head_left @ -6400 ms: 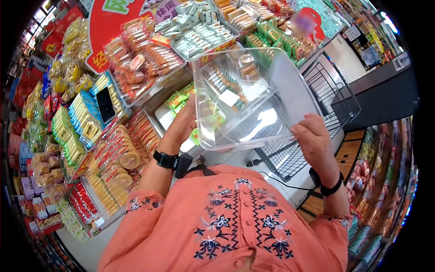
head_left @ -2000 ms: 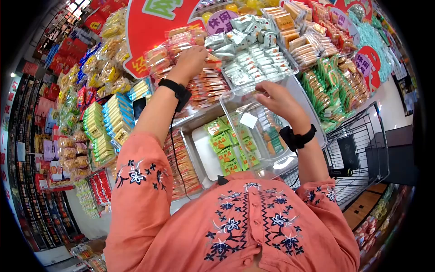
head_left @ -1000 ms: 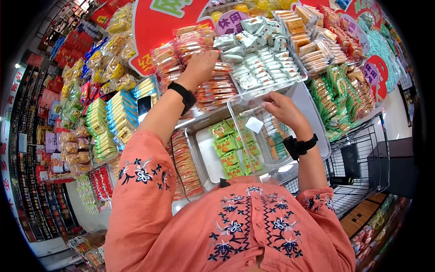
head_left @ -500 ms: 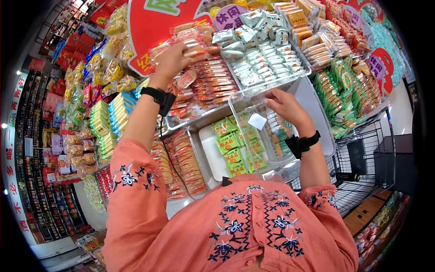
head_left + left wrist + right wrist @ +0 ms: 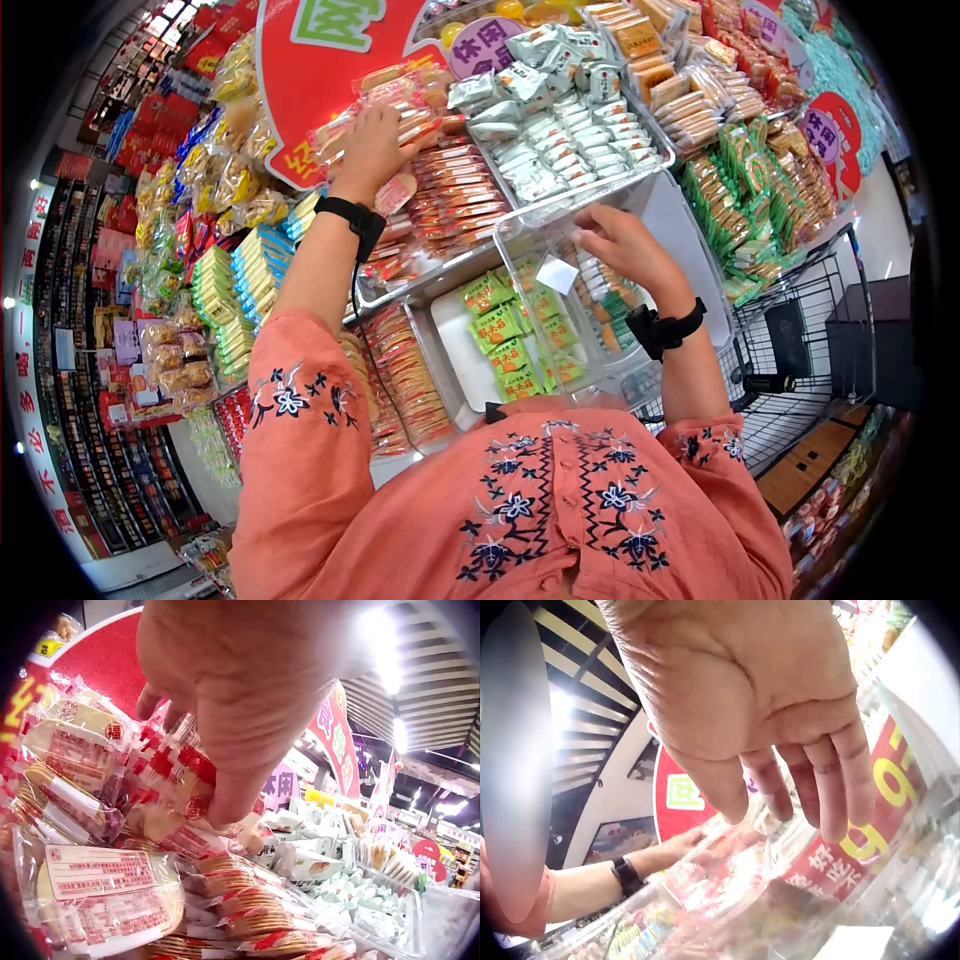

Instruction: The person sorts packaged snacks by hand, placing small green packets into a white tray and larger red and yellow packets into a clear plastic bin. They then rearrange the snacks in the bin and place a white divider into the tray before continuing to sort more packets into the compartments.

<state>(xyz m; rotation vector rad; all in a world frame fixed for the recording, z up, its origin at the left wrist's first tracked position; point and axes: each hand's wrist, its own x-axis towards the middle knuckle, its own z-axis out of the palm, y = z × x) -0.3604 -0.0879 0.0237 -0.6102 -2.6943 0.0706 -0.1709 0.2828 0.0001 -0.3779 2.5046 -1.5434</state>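
My left hand (image 5: 368, 150) reaches into a heap of crackers in clear and red wrappers (image 5: 458, 185). In the left wrist view, the thumb and fingers of that hand (image 5: 240, 690) close around red-printed cracker packs (image 5: 176, 769), and the fingertips are partly hidden. A flat round cracker pack (image 5: 105, 892) lies below it. My right hand (image 5: 625, 250) hovers at the far rim of a clear plastic bin (image 5: 522, 238), its fingers straight in the right wrist view (image 5: 765, 712). A white label (image 5: 556, 275) sits on the bin.
Green snack packets (image 5: 500, 325) lie in a tray under the bin's left side. Silver-white packets (image 5: 570, 140) fill the tray beyond. A wire shopping cart (image 5: 800, 350) stands at right. A red sign (image 5: 300, 90) rises behind the crackers, and a black cable (image 5: 375, 365) hangs from my left wrist.
Earlier both hands held up the clear bin; now it rests on the display. My left hand has gone to the crackers and then shifted left across them. The right hand has hardly moved lately.
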